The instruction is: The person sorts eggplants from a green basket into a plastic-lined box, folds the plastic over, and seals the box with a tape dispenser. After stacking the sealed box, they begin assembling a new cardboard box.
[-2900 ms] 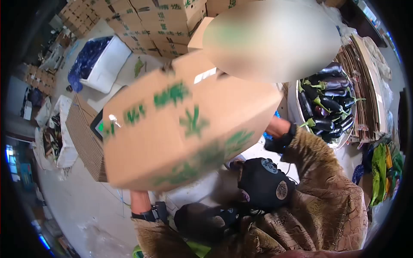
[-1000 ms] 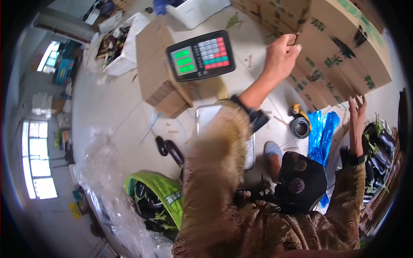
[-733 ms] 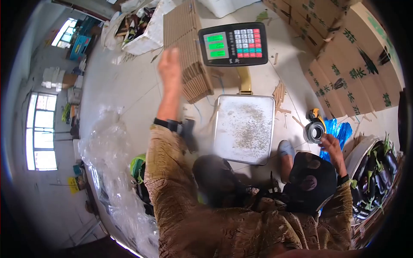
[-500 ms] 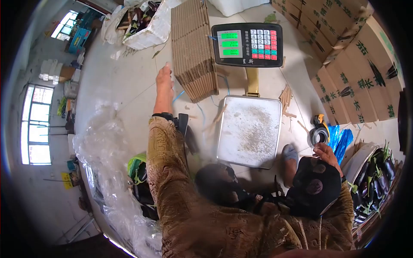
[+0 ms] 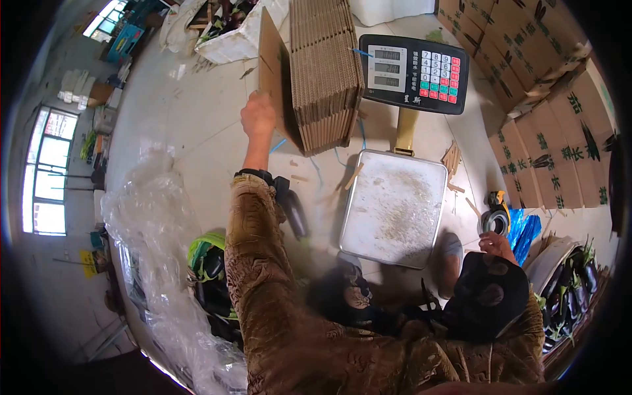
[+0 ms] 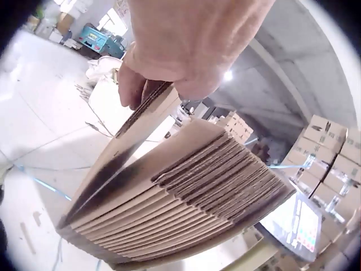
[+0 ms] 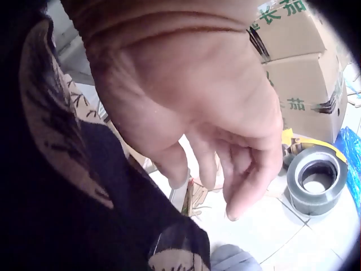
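In the head view the left hand [image 5: 258, 117] grips the top edge of a flat folded carton [image 5: 273, 76], which leans away from a stack of flattened cartons [image 5: 322, 72]. The left wrist view shows the fingers of the left hand [image 6: 180, 56] curled over that carton's edge [image 6: 127, 138], with the stack [image 6: 208, 186] just beside it. The right hand [image 5: 497, 247] hangs over the patterned dark knee, near a tape dispenser [image 5: 495, 222]. Its fingers are loosely bent and hold nothing in the right wrist view, where the right hand [image 7: 197, 107] is left of the tape roll [image 7: 317, 180].
A platform scale [image 5: 395, 207] with a keypad display [image 5: 415, 74] stands in front. Printed cartons [image 5: 559, 155] are stacked at right, above blue plastic [image 5: 523, 227] and a tub of eggplants [image 5: 569, 289]. Clear plastic sheeting [image 5: 161, 257] and a green bag [image 5: 205, 257] lie at left.
The large carton held earlier has left the hands. The left hand has moved from beside the flattened stack to grip one carton, tilting it leftward. The right hand remains near the knee.
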`<state>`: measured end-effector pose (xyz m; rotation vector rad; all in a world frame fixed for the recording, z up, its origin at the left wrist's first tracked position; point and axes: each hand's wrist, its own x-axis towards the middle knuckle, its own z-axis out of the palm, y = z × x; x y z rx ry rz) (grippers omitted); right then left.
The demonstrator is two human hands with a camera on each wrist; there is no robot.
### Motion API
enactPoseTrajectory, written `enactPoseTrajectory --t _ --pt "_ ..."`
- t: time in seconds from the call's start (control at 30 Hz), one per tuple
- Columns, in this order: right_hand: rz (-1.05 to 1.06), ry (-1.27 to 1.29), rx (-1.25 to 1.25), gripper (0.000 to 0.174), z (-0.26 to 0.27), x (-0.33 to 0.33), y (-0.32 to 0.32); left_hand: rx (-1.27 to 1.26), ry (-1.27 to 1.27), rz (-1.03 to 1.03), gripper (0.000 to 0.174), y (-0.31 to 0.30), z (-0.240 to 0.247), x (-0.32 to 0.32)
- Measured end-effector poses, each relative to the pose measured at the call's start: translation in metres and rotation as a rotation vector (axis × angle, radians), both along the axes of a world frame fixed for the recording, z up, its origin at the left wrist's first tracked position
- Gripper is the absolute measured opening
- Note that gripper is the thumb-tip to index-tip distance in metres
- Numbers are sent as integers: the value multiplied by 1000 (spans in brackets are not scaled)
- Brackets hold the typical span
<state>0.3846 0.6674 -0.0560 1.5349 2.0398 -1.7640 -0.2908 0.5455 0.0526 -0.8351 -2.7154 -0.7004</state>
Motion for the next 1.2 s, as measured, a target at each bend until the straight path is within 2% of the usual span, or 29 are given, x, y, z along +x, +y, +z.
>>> enactPoseTrajectory --t 0.03,0.1,0.13,0.17,0.23,0.3,0.37,0.4,0.43,0.47,0.5,0.53,0.57,0.6,0.67,0.73,0.8,0.87,0.93,0.97,1.03,1.07,1.13,1.2 --pt "3 0 2 27 -20 6 0 -122 19 75 29 -1 9 10" --pt "-338 126 -480 22 -67 31 7 -125 14 104 26 -10 9 11" --pt "-335 124 -475 22 -74 34 10 -125 18 130 24 -13 10 7" --pt "-217 69 -317 21 -80 38 12 -122 17 133 24 -25 -2 -11" --pt "16 -35 -12 19 -89 43 8 316 50 22 17 -62 -28 -62" --pt "247 -131 294 18 -92 49 -1 206 102 56 13 -103 10 -47" --pt "292 -156 277 18 -38 10 10 141 562 -78 14 -141 65 -4" --pt "326 -158 300 19 -36 10 18 177 424 -3 16 -163 93 19" --pt "451 78 376 21 -87 30 44 210 283 65 22 -188 112 38" --pt "564 310 451 23 -133 51 67 383 205 86 32 -219 118 44" --pt "550 307 457 23 -75 28 54 555 119 106 44 -248 121 51" --pt "362 3 516 26 4 -15 40 639 -2 97 47 -262 143 81" --pt "408 36 635 27 15 -22 50 718 -127 87 51 -274 174 112" --pt "456 64 749 28 37 -31 52 713 -124 72 49 -292 190 130" --pt "209 325 414 29 111 -54 45 784 -163 -12 45 -332 213 147" --pt "203 440 834 32 155 -70 46 852 -222 -151 40 -365 232 163" --pt "50 609 836 42 226 -91 22 821 -235 -189 41 -387 246 180" --pt "43 694 1086 51 292 -111 -19 775 -239 -220 39 -386 251 194" --pt "187 572 1779 58 335 -122 -41 607 -213 -214 35 -366 251 215" --pt "203 570 1773 58 346 -126 -48 491 -181 -185 32 -348 248 225" --pt "448 175 2078 96 359 -133 -59 353 -111 -319 27 -316 233 229" --pt "456 163 2083 96 361 -138 -66 330 -144 -386 27 -303 225 228" --pt "640 206 2047 51 358 -147 -75 313 -184 -463 27 -275 214 227" --pt "752 63 1324 30 331 -143 -59 263 -223 -562 25 -249 206 222"
